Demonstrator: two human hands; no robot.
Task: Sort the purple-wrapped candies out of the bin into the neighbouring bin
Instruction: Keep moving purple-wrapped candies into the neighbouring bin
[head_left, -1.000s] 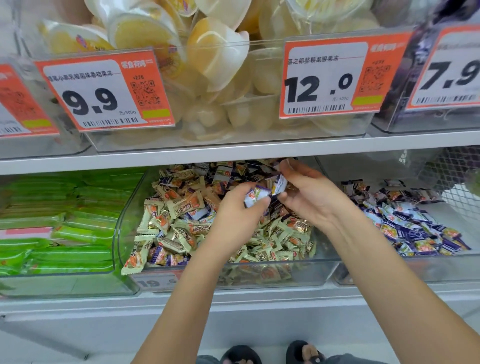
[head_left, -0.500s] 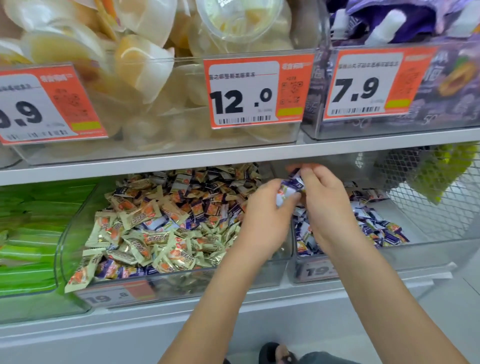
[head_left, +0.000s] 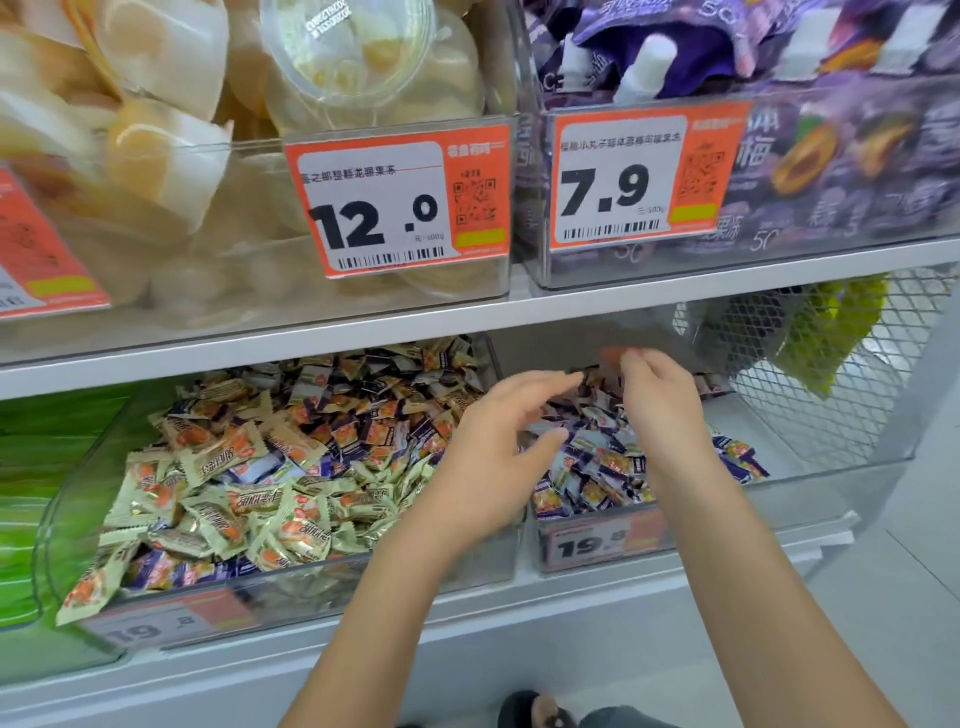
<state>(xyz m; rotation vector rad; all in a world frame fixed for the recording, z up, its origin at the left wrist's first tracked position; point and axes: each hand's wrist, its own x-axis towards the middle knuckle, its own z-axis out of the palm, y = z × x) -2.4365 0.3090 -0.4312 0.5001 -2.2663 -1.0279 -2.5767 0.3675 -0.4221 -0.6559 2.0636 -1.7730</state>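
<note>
a: where are we in the sorting?

b: at the drop, we'd judge. both hands hang over the neighbouring bin (head_left: 810, 470) at the shelf's right end. our left hand (head_left: 498, 447) is spread, fingers loose, gripping nothing. our right hand (head_left: 657, 400) has its fingertips drawn together; whether a candy sits between them we cannot tell

a: and the purple-wrapped candies (head_left: 587, 467)?

b: heaped in that clear, hard-walled bin, crinkly foil pillows with sawtooth ends. more purple ones show among the pale gold wrappers in the mixed bin (head_left: 78, 514), mid-shelf

a: next?

b: we go back left and pinch out one slippery purple wrapper without dragging gold ones along
</note>
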